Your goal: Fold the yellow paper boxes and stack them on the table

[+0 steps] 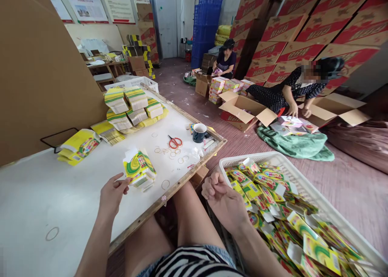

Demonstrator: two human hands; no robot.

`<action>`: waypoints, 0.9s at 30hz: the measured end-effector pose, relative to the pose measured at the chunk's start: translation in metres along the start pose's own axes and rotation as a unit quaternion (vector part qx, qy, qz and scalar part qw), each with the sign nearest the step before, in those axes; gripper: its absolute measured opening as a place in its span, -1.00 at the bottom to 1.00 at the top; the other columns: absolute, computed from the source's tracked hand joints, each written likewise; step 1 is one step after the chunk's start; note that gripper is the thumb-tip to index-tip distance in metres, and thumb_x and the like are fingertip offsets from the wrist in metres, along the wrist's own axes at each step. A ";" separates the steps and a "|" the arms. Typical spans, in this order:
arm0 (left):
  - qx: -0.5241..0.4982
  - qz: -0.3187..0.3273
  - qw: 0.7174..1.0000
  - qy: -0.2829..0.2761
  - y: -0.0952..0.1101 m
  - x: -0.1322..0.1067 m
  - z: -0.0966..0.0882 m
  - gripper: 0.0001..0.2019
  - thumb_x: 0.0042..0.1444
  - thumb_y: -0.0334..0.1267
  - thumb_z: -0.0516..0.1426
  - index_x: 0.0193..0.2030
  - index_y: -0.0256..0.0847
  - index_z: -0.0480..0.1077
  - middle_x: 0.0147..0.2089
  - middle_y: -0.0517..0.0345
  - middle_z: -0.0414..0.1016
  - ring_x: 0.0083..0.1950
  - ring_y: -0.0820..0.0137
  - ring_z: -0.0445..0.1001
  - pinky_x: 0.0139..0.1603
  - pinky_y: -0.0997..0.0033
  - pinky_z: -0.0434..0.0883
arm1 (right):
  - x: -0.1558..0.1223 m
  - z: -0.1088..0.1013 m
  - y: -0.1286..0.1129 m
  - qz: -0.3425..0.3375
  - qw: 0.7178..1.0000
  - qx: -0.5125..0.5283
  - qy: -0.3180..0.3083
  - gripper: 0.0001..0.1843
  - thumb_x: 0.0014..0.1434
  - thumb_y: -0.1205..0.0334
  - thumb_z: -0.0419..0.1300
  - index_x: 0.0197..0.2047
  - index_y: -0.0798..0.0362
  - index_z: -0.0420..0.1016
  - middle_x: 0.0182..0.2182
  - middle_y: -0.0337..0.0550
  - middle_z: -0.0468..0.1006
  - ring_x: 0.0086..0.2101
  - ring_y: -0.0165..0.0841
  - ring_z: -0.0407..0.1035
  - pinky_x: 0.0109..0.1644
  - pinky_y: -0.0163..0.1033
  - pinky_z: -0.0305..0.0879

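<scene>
My left hand (pixel 112 193) rests on the white tabletop (pixel 45 196), its fingertips pinching the edge of a bundle of flat yellow-green cartons (pixel 138 168). My right hand (pixel 220 196) hangs off the table over my knee, fingers curled loosely with nothing visible in them. It is just left of a white plastic crate (pixel 306 188) filled with several folded yellow-green cartons (pixel 273 204).
Rubber bands (pixel 169 151), red-handled scissors (pixel 175 142) and a dark mug (pixel 199 132) lie on the table. Banded carton stacks (pixel 133 107) sit farther back; loose flat cartons (pixel 79 145) at left. Two people sit on the floor packing cardboard boxes (pixel 242 113) beside a red-printed box wall.
</scene>
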State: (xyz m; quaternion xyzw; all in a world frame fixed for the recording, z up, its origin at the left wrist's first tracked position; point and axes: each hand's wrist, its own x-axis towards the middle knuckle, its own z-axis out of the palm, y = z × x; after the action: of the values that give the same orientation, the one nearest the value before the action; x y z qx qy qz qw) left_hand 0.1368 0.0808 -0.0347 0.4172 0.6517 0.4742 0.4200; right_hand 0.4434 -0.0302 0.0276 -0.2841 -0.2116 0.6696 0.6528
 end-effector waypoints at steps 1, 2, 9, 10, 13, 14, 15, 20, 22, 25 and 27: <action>-0.014 -0.003 1.000 -0.001 0.004 -0.001 0.000 -0.37 -0.38 -0.02 0.36 -0.15 -0.33 0.36 -0.60 0.25 0.37 -0.58 0.44 0.23 -0.56 0.44 0.19 | 0.000 0.000 0.001 0.010 1.000 0.004 -0.001 -0.91 -0.01 0.34 0.09 -0.43 -0.02 0.23 -0.55 -0.30 0.11 -0.52 -0.38 0.04 -0.38 -0.27 0.08; -0.026 -0.006 1.000 -0.002 0.008 -0.003 -0.001 -0.41 -0.39 -0.02 0.36 -0.21 -0.32 0.38 -0.61 0.26 0.35 -0.58 0.45 0.22 -0.55 0.43 0.18 | -0.001 -0.001 0.001 0.018 1.000 0.006 -0.001 -0.94 0.00 0.31 0.07 -0.42 -0.03 0.23 -0.56 -0.30 0.09 -0.52 -0.37 0.03 -0.38 -0.25 0.09; -0.078 0.035 0.996 0.006 0.046 -0.053 0.003 -0.64 -0.25 -0.07 0.34 -0.32 -0.17 0.42 -0.47 0.26 0.41 -0.52 0.42 0.22 -0.50 0.38 0.20 | 0.003 0.003 0.009 0.052 0.997 -0.058 0.021 -0.78 0.15 0.04 0.02 -0.39 -0.02 0.30 -0.51 -0.24 0.24 -0.52 -0.35 0.12 -0.36 -0.20 0.19; -0.074 0.048 0.996 -0.005 0.050 -0.068 0.009 -0.62 -0.24 -0.06 0.34 -0.29 -0.17 0.44 -0.42 0.24 0.43 -0.51 0.41 0.23 -0.50 0.39 0.21 | 0.004 0.005 0.013 0.043 0.993 -0.106 0.028 -0.73 0.16 -0.01 0.04 -0.35 0.00 0.36 -0.45 -0.19 0.34 -0.48 -0.35 0.18 -0.33 -0.20 0.21; -0.029 0.076 0.989 -0.124 0.056 -0.111 0.034 -0.73 -0.06 -0.10 0.29 -0.26 -0.21 0.48 -0.40 0.15 0.46 -0.36 0.31 0.38 -0.36 0.38 0.35 | 0.005 0.012 0.025 0.007 0.970 -0.242 0.020 -0.67 0.10 -0.04 0.20 -0.20 0.03 0.45 -0.29 -0.13 0.49 -0.33 -0.31 0.32 -0.22 -0.22 0.27; -0.026 0.083 0.980 -0.181 0.056 -0.123 0.041 -0.75 0.02 -0.11 0.25 -0.22 -0.20 0.48 -0.36 0.13 0.48 -0.31 0.29 0.42 -0.28 0.38 0.38 | 0.005 0.014 0.028 -0.004 0.964 -0.266 0.011 -0.68 0.08 -0.02 0.24 -0.20 0.03 0.46 -0.30 -0.14 0.51 -0.30 -0.30 0.35 -0.18 -0.21 0.28; -0.029 0.083 0.971 -0.224 0.057 -0.131 0.047 -0.77 0.07 -0.12 0.22 -0.19 -0.19 0.48 -0.33 0.11 0.50 -0.28 0.28 0.44 -0.24 0.38 0.40 | 0.005 0.015 0.031 -0.012 0.960 -0.281 0.002 -0.70 0.07 -0.01 0.26 -0.24 0.03 0.47 -0.32 -0.15 0.53 -0.28 -0.28 0.37 -0.16 -0.20 0.29; -0.144 0.046 0.931 -0.332 0.052 -0.130 0.055 -0.66 0.09 -0.07 0.22 -0.04 -0.17 0.45 -0.07 0.00 0.52 -0.04 0.17 0.45 -0.05 0.33 0.41 | -0.001 0.014 0.042 -0.004 0.964 -0.265 -0.019 -0.70 0.03 -0.03 0.29 -0.34 0.03 0.42 -0.44 -0.20 0.52 -0.36 -0.30 0.41 -0.23 -0.22 0.34; -0.208 0.006 0.897 -0.389 0.046 -0.124 0.055 -0.55 0.04 0.03 0.24 0.01 -0.17 0.43 -0.06 -0.04 0.52 -0.06 0.14 0.47 -0.05 0.27 0.42 | -0.004 0.014 0.047 0.028 0.975 -0.216 -0.034 -0.63 -0.05 -0.04 0.35 -0.30 0.00 0.36 -0.47 -0.23 0.50 -0.42 -0.34 0.40 -0.32 -0.26 0.33; -0.268 -0.061 0.860 -0.430 0.038 -0.121 0.058 -0.52 0.00 0.06 0.26 -0.02 -0.19 0.45 -0.14 -0.04 0.55 -0.15 0.15 0.51 -0.09 0.25 0.45 | -0.008 0.014 0.055 0.039 0.983 -0.176 -0.034 -0.56 -0.10 -0.05 0.38 -0.30 -0.03 0.29 -0.43 -0.24 0.49 -0.45 -0.37 0.38 -0.38 -0.30 0.32; -0.285 -0.073 0.858 -0.421 0.037 -0.122 0.061 -0.54 -0.03 0.02 0.29 -0.05 -0.21 0.48 -0.17 -0.04 0.57 -0.18 0.17 0.52 -0.14 0.30 0.46 | -0.009 0.012 0.058 0.028 0.983 -0.181 -0.030 -0.58 -0.07 -0.05 0.36 -0.29 -0.04 0.29 -0.33 -0.20 0.51 -0.42 -0.37 0.40 -0.36 -0.29 0.34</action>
State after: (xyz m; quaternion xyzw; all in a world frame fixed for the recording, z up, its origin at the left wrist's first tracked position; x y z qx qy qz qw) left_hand 0.2364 -0.0108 0.0072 0.3903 0.2771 0.3862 0.7885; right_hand 0.3915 -0.0411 -0.0006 -0.3828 -0.3410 0.6463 0.5652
